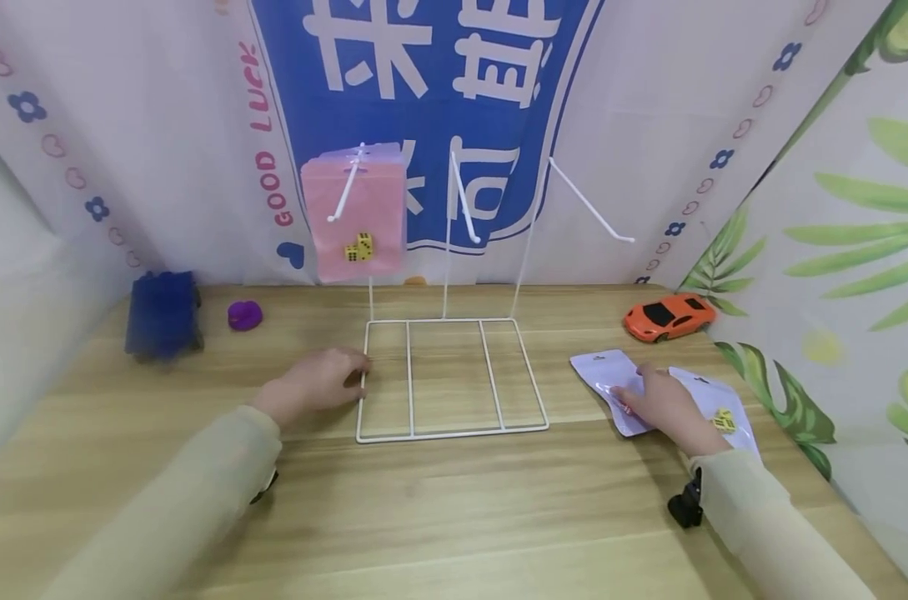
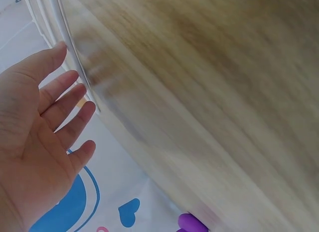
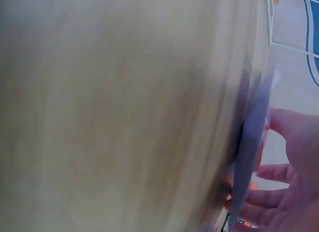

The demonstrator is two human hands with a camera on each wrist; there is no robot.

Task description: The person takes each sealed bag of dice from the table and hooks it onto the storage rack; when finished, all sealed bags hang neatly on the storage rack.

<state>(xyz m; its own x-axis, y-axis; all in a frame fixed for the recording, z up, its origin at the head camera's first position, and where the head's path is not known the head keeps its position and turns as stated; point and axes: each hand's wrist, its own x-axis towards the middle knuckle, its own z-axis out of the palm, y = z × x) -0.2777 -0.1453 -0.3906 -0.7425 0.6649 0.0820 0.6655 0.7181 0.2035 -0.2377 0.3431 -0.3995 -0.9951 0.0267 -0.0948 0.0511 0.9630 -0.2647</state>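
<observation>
A white wire display rack [image 1: 454, 434] with three hooks stands on the table. Beside the left wire of its base is my left hand [image 1: 318, 383], fingers relaxed and holding nothing; whether the fingertips touch the wire I cannot tell. My right hand [image 1: 671, 408] grips a light purple zip pouch [image 1: 598, 372] at the right, thumb on one face and fingers round its edge in the right wrist view. Another light purple pouch [image 1: 737, 400] with yellow dice [image 1: 724, 421] lies partly under that hand and wrist. Pink pouches [image 1: 382, 196] with yellow dice hang on the rack's left hook.
An orange toy car [image 1: 659, 319] stands at the back right, behind the pouches. At the back left are a dark blue object [image 1: 163, 315], blurred, and a small purple thing [image 1: 244, 315]. A printed cloth [image 1: 589, 100] hangs behind the rack.
</observation>
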